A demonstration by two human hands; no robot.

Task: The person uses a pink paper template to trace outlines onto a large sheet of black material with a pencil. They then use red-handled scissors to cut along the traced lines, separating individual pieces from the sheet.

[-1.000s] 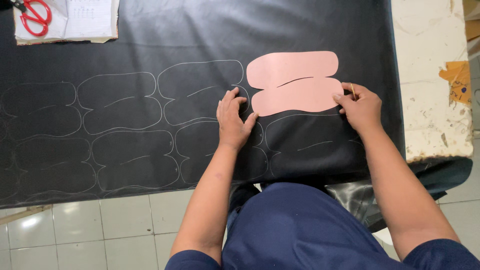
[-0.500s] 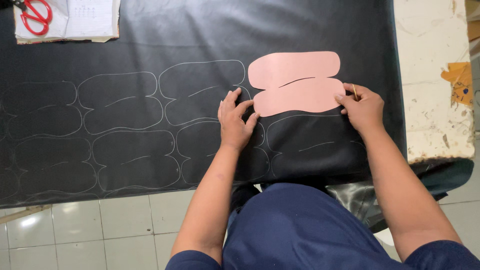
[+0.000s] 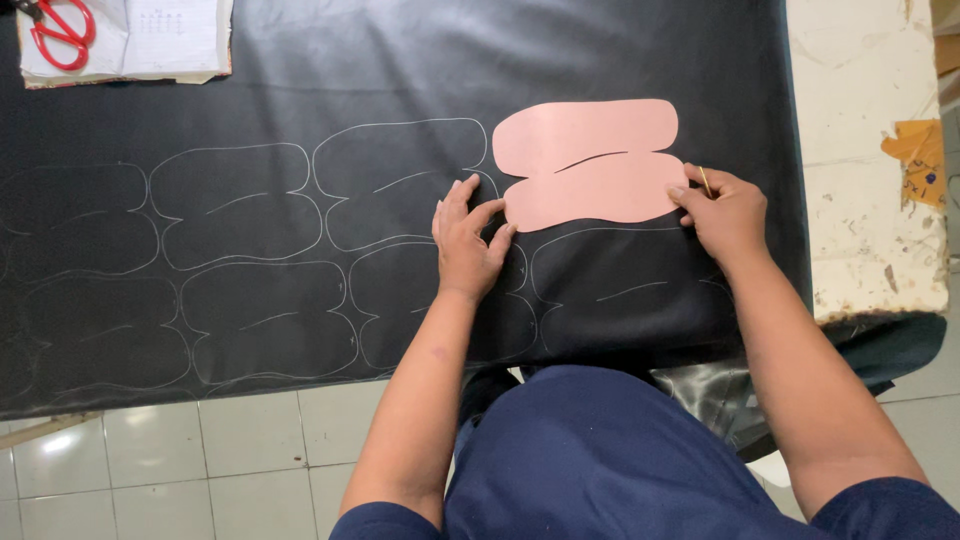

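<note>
2 hands on pink template (image 3: 590,163): left hand (image 3: 468,243) flat, open; right hand (image 3: 728,212) pinching thin marker (image 3: 705,181), mostly hidden.

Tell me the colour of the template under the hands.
Salmon pink template, plain, seen in the head view.

Your pink paper template (image 3: 590,163), double-lobed with slit across middle, lies flat on black leather sheet (image 3: 400,70), between your hands. Your left hand (image 3: 468,238) presses its left lower edge; your right hand (image 3: 725,212) at its right edge pinches thin pen (image 3: 705,180). Leather spread flat under both hands, covered with traced outlines (image 3: 240,205) left of left hand.
</note>
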